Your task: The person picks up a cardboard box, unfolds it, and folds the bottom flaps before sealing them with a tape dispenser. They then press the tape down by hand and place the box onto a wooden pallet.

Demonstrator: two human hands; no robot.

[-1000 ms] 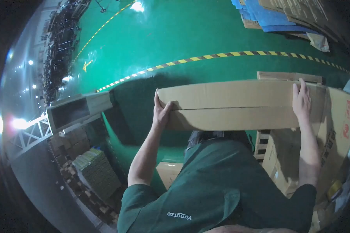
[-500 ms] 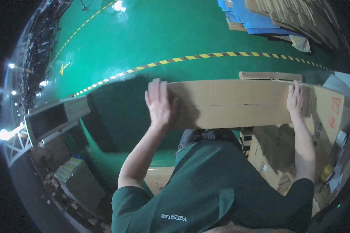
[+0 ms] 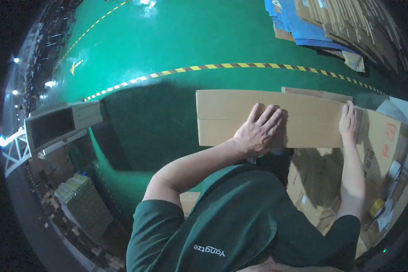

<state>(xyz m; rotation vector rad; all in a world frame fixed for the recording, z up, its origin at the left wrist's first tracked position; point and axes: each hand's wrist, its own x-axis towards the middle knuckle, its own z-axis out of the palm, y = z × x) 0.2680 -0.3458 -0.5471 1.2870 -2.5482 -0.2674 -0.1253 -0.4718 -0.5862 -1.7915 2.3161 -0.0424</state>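
A long, closed brown cardboard box [image 3: 222, 111] lies crosswise in front of me, with a seam running along its upper face. My left hand [image 3: 258, 129] rests flat on the middle of that face, palm down and fingers spread. At the box's right end is my right hand [image 3: 348, 122], its fingers stretched out and lying against the edge. Neither hand is wrapped around anything. The underside of the box is hidden.
Large printed cartons [image 3: 376, 145] stand at my right, with a roll of yellow tape [image 3: 376, 207] near them. A monitor [image 3: 54, 126] is at left. Flattened cardboard [image 3: 335, 18] is stacked at the far right, beyond yellow-black floor tape [image 3: 226, 66].
My left hand has moved right, from the box's left end to the middle of its top face. My right hand stays at the right end. The view has shifted slightly.
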